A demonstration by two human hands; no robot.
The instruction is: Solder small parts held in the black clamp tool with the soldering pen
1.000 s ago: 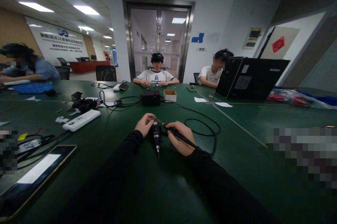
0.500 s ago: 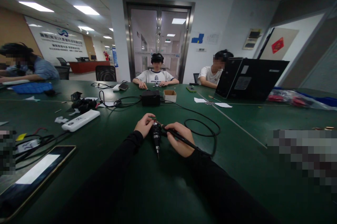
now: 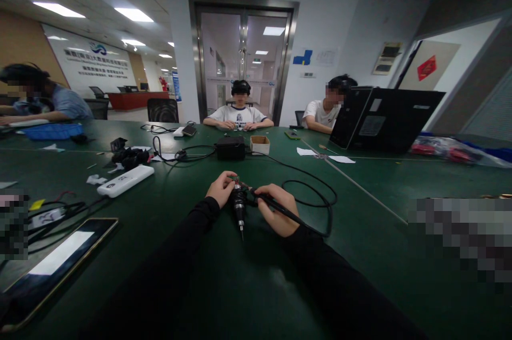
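On the green table a black tool with a thin metal tip lies pointed toward me. My left hand pinches at its far end, where small red and silver parts show; what exactly the fingertips hold is too small to tell. My right hand is closed round a black pen-like handle, whose front end reaches the far end of the black tool. A black cable runs from this handle, loops on the right and leads back to a black box.
A white power strip, a phone and dark cables lie at left. Beyond the hands stand a small open box and paper pieces. A black computer case is at right. Several people sit around the table.
The view has shifted slightly, moving the scene a little to the right. Both hands keep nearly the same hold. The person across has drawn one hand closer to the other.
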